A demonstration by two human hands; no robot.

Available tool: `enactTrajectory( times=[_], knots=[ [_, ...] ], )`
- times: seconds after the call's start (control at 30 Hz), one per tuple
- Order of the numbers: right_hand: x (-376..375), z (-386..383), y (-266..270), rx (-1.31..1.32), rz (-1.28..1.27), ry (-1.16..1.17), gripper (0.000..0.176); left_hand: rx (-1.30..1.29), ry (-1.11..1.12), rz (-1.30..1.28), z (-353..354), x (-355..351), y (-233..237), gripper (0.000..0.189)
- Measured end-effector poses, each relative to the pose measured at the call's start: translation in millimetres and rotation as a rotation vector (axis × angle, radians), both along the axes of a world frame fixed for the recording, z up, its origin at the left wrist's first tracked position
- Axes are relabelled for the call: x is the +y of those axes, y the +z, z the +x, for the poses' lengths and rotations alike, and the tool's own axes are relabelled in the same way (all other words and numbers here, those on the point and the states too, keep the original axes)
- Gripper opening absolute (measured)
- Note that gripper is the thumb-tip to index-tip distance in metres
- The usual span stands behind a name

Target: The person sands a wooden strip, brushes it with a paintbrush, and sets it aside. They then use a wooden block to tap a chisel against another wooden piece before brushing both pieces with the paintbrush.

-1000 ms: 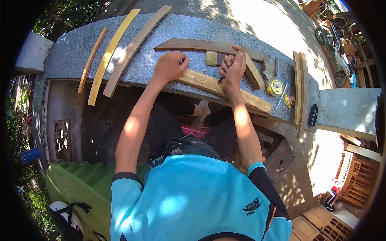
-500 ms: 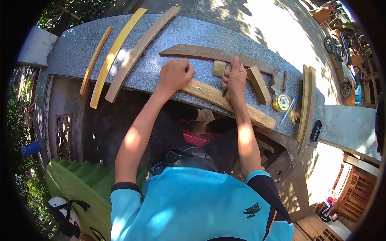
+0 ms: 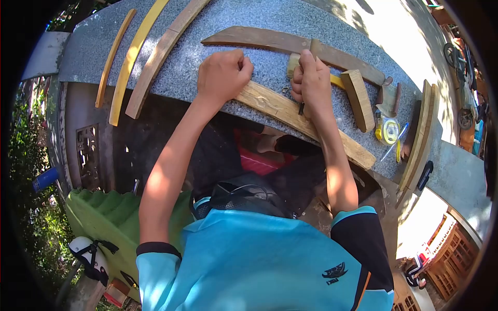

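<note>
A light wooden bar (image 3: 280, 111) lies slanting along the near edge of the stone tabletop, with curved marks on its upper face. My left hand (image 3: 224, 75) is closed in a fist at the bar's left end, covering it. Thumb upward, my right hand (image 3: 313, 85) is closed around an upright tool that looks like a chisel; its dark metal end (image 3: 301, 109) shows below the fingers, close to the bar. The grip hides most of the tool. Beside that hand are a small pale wooden block (image 3: 293, 65) and a larger wooden block (image 3: 358, 101), with a yellow strip between them.
Three long wooden strips (image 3: 161, 57) lie at the left. Behind my hands is a long dark board (image 3: 264, 39). To the right are a tape measure (image 3: 387, 130), a blue pen (image 3: 395, 142) and upright-looking boards (image 3: 417, 140). A green corrugated sheet (image 3: 104, 228) stands below left.
The view has shifted, so the table sits higher in it. Both hands stay at the bar; my right hand remains closed on the tool. A yellow strip now shows beside the larger block.
</note>
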State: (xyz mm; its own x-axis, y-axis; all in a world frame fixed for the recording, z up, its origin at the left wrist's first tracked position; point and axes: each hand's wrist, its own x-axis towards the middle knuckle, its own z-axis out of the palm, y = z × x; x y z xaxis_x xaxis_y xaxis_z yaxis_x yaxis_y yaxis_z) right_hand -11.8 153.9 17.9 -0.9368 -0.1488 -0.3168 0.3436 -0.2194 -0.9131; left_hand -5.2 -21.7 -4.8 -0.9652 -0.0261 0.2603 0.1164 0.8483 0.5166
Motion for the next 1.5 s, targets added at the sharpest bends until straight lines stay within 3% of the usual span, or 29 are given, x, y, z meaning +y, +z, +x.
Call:
enactTrajectory(
  times=[0.3,0.5,0.73,1.23,1.37,1.5],
  knots=[
    [-2.1,2.2,-5.9,-0.067,0.092,0.125,0.029,-0.062,0.008,-0.014,-1.1,-1.6,0.5,0.022],
    [0.7,0.9,0.6,-0.053,-0.093,-0.078,0.028,-0.078,-0.011,0.003,-1.4,-3.0,-2.4,0.024],
    [-0.1,1.0,0.5,0.004,-0.062,-0.127,0.029,-0.074,-0.019,-0.010,-1.9,-5.3,-6.2,0.026],
    [-3.8,1.0,-4.0,0.044,0.022,0.095,0.027,0.002,0.038,-0.102,-2.1,-2.5,-5.5,0.022],
    [-4.7,1.6,-12.0,0.015,0.219,0.166,0.026,0.029,0.040,-0.066,-4.4,-2.8,-12.7,0.022],
    [-5.3,2.1,-10.1,-0.005,0.150,0.140,0.028,-0.007,0.076,-0.026,-1.6,0.2,-3.8,0.023]
  ],
)
